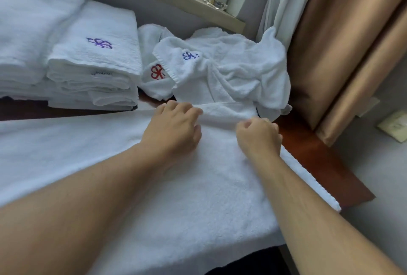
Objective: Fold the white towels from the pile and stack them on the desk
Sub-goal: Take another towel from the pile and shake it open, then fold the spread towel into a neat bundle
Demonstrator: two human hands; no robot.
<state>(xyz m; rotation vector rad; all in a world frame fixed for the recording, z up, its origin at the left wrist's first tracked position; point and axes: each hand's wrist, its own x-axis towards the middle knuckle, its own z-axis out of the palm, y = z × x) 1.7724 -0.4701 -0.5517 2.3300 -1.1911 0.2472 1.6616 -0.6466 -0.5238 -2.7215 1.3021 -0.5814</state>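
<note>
Towel (pixel 154 186), white and spread flat, was seen covering most of the desk (pixel 312 149), its right edge lying along the bare red-brown wood. A tall stack (pixel 33 32) of folded white towels was set at the far left, and just beside it a lower stack (pixel 94 60) marked with a purple emblem. An unfolded pile (pixel 231 69) was heaped at the far right of the desk, against the curtain (pixel 343 38), with blue and red emblems showing. The spread towel's far edge was gripped by both hands near the pile. The left hand (pixel 176 124) was held knuckles up, fingers curled over the edge. The right hand (pixel 259 133) was closed in a fist, a fold of the edge pinched in it. A clear object (pixel 212 2) was seen on the sill.
</note>
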